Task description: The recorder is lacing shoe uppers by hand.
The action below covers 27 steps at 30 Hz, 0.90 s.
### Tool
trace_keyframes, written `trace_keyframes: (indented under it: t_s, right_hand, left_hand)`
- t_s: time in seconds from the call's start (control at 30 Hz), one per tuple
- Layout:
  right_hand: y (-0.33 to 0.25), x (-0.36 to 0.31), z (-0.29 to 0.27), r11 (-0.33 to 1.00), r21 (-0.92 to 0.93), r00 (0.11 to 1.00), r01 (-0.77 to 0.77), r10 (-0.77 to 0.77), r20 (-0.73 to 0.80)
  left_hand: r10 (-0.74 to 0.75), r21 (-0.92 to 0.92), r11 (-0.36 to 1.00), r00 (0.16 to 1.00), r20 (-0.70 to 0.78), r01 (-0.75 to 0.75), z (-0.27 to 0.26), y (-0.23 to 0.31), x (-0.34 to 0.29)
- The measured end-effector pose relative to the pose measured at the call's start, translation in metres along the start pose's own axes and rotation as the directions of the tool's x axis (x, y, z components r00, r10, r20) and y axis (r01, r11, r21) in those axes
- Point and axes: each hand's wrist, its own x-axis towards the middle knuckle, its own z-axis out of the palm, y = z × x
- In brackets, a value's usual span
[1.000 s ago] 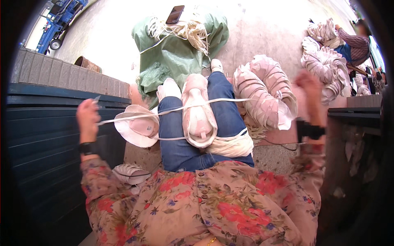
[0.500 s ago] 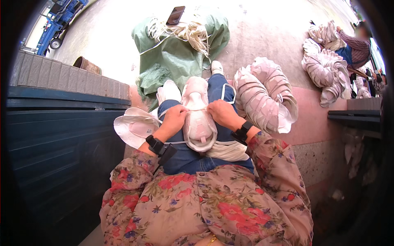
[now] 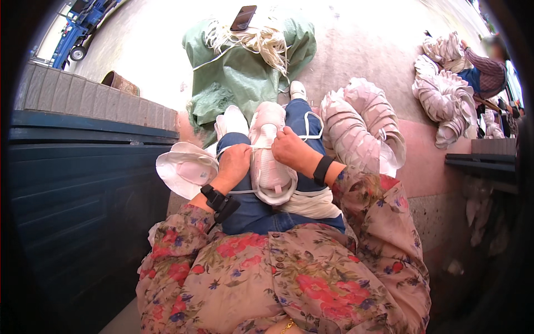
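Observation:
A stack of white cup-shaped masks (image 3: 270, 161) lies lengthwise on my lap, over blue jeans (image 3: 261, 211). A white string (image 3: 258, 148) runs across the stack near its far end. My left hand (image 3: 233, 165) presses against the stack's left side and grips the string. On the right side, my right hand (image 3: 289, 149) pinches the string with its fingers closed. Both wrists carry black bands. A second white string crosses the stack lower down.
A loose white mask (image 3: 186, 170) lies by my left knee. Curved bundles of tied masks (image 3: 361, 125) rest at my right. A green sack (image 3: 245, 72) with white strings and a dark phone (image 3: 243, 18) lies ahead. Another person (image 3: 492, 64) sits by more bundles far right. A dark blue wall (image 3: 83, 189) stands left.
A second ago my hands were spread wide, pulling the string taut. They have come together onto the mask stack and now hold the string close over it.

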Motion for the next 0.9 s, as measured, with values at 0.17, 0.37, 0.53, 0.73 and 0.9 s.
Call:
trace_keyframes:
  t_s: [0.17, 0.37, 0.53, 0.73, 0.9]
  right_hand:
    - [0.01, -0.003, 0.008, 0.97, 0.211, 0.993, -0.12, 0.12, 0.013]
    - [0.006, -0.008, 0.006, 0.874, 0.343, 0.925, -0.344, 0.379, -0.038]
    - [0.005, -0.01, 0.006, 0.894, 0.292, 0.934, -0.34, 0.358, -0.006]
    - [0.006, -0.011, 0.005, 0.883, 0.309, 0.933, -0.352, 0.357, 0.042]
    - [0.003, -0.013, 0.009, 0.875, 0.327, 0.93, -0.358, 0.365, 0.043]
  left_hand:
    - [-0.039, 0.075, 0.996, 0.999, 0.021, 0.037, 0.007, -0.004, 0.008]
    - [0.02, 0.111, 0.994, 1.0, 0.014, -0.021, 0.004, -0.002, 0.009]
    - [0.051, 0.108, 0.993, 0.998, -0.022, -0.048, 0.008, 0.002, 0.011]
    - [0.111, 0.158, 0.981, 0.993, 0.036, -0.115, 0.005, 0.008, 0.017]
    - [0.191, 0.229, 0.953, 0.98, 0.053, -0.198, 0.009, 0.013, 0.017]
